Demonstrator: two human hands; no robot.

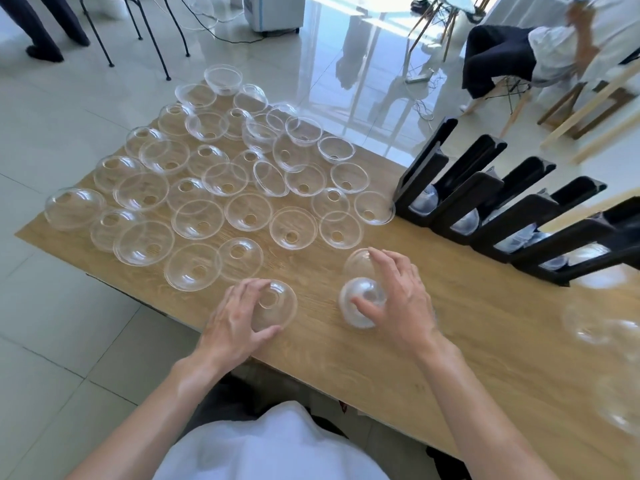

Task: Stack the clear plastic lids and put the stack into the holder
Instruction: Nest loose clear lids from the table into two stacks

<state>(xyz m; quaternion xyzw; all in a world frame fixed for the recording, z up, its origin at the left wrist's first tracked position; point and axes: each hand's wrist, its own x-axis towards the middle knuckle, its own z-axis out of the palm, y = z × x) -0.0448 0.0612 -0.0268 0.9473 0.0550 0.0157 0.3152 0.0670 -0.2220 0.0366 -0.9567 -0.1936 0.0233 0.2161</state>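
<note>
Both hands gathering dome lids at the near edge of the wooden surface (467, 341), the holder waiting to the right.

The surface carries a wide spread of loose lids (207, 188), most lying rim up, so each has to be picked singly and nested. The black holder (502, 216) stands at the right with slanted channels, a few lids already showing at their lower ends, likely so a stack can slide in. The left hand (239, 317) cups one clear lid (277, 303) dome up, thumb and fingers curled round its rim. The right hand (398, 303) holds a small stack of lids (362, 301), its grip closed round it, fingers reaching to another lid (358, 263) just behind. Both forearms angle inward, wrists low.
</note>
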